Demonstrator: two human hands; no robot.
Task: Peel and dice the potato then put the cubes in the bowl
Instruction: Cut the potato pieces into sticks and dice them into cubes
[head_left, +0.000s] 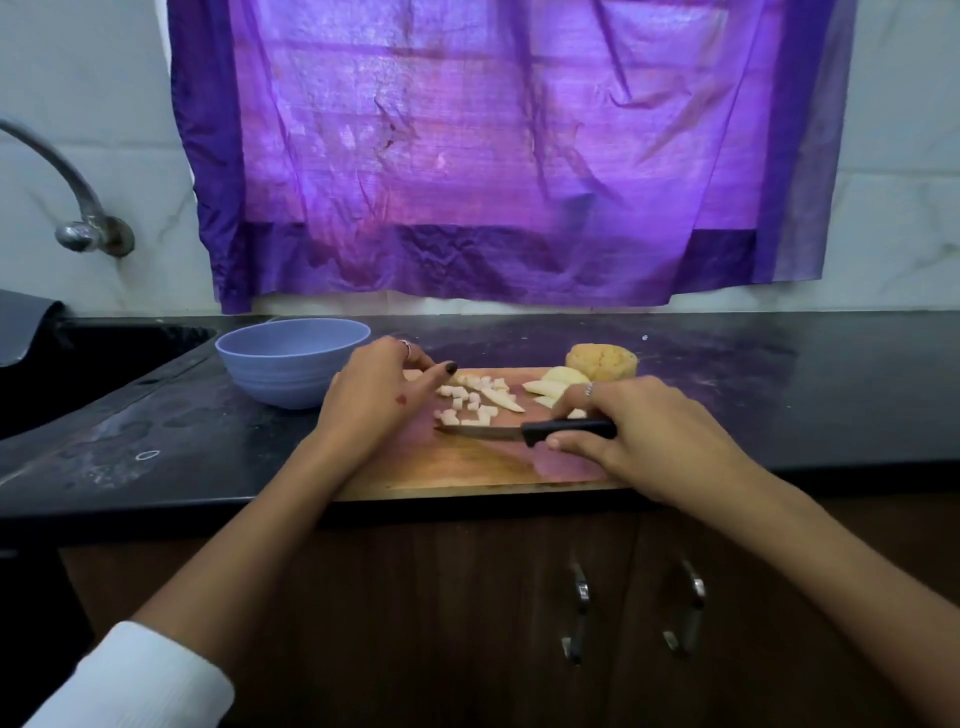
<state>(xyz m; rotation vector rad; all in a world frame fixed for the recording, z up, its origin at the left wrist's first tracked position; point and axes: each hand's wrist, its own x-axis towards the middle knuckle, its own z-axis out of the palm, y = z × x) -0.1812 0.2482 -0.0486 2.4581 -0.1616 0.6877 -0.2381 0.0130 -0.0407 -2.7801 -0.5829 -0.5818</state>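
Dicing in progress on the wooden cutting board (467, 467) at the counter (779, 389) edge. The right hand (644, 431) is wrapped around the black handle of the paring knife (524, 431), whose blade lies nearly flat and points toward 9 o'clock, its tip close to the left hand (374, 395). That hand rests on the board at 9 o'clock with fingers extended and relaxed, holding nothing; one fingertip reaches toward the potato cubes (470, 402) scattered at the board's centre. Uncut peeled potato wedges (550, 382) lie at 1 o'clock, and beyond them sits a tan piece that looks unpeeled (602, 361). The blue bowl (291, 358), at 10 o'clock off the board, shows no cubes from this angle.

Likely hazards:
- If the blade sweeps the cubes leftward, the left fingers sit in its path and could be nicked.
- The bowl stands apart from the board; cubes pushed toward it may drop onto the counter or into the sink (104, 358) just past it.
- The board meets the counter's near edge, so downward pressure there could tip or slide it.
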